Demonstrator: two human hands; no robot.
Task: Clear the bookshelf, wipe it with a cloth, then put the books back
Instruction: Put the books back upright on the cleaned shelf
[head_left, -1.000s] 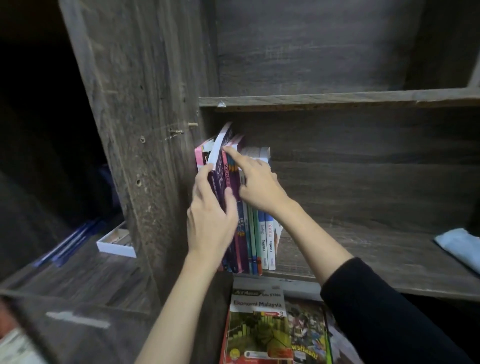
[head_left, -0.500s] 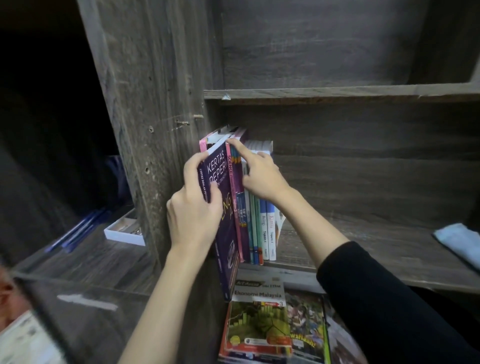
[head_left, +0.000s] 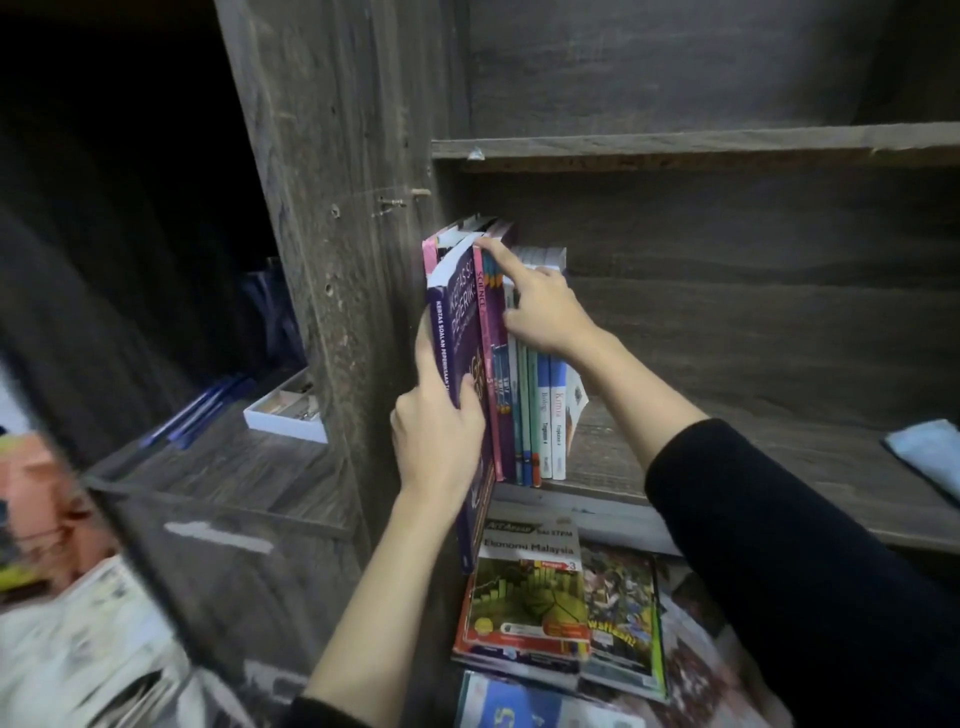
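left hand (head_left: 439, 431): we grip purple book (head_left: 462, 332) by its spine, centre frame
right hand (head_left: 548, 312): index straight on pink book (head_left: 488, 332), bracing
risk: friction could drag neighbours; row (head_left: 540, 415) topples right

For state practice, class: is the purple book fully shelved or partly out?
Partly out: the purple book overhangs the shelf edge, left hand holding it.

Left hand (head_left: 436, 431) grips purple book (head_left: 460, 312) (right hand (head_left: 550, 312) presses shelved books (head_left: 540, 415)).
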